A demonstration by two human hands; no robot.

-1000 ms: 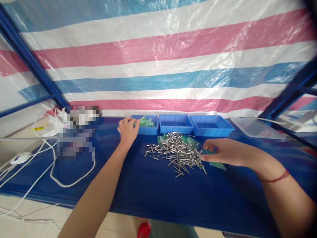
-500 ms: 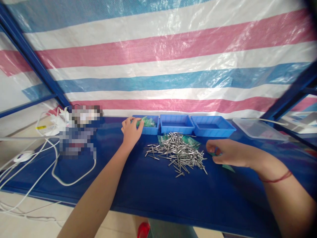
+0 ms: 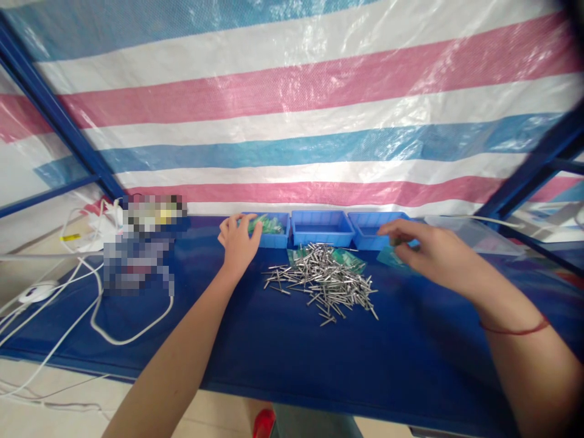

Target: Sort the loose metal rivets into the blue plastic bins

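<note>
Three small blue bins stand in a row. My left hand (image 3: 239,238) rests at the left bin (image 3: 275,241), thumb and fingers apart around its left side, with green plastic packets (image 3: 270,224) inside. The middle bin (image 3: 323,235) shows a bare floor. My right hand (image 3: 433,252) is closed in a pinch just in front of the right bin (image 3: 365,239), covering part of it. A thin green plastic bag (image 3: 391,258) hangs from its fingers; its contents are hard to see. Between the hands lies a pile of silver rivets (image 3: 331,277), with green plastic partly beneath it.
The blue tabletop (image 3: 292,353) carries everything. A clear plastic lid or tray (image 3: 474,236) lies at the back right. White cables (image 3: 98,310) and a blurred-out item (image 3: 139,258) occupy the left side. A striped sheet (image 3: 292,134) hangs behind, between blue frame posts.
My right hand has moved up and away from me, from the table beside the rivets to the right bin, with the green bag. My left hand stays at the left bin.
</note>
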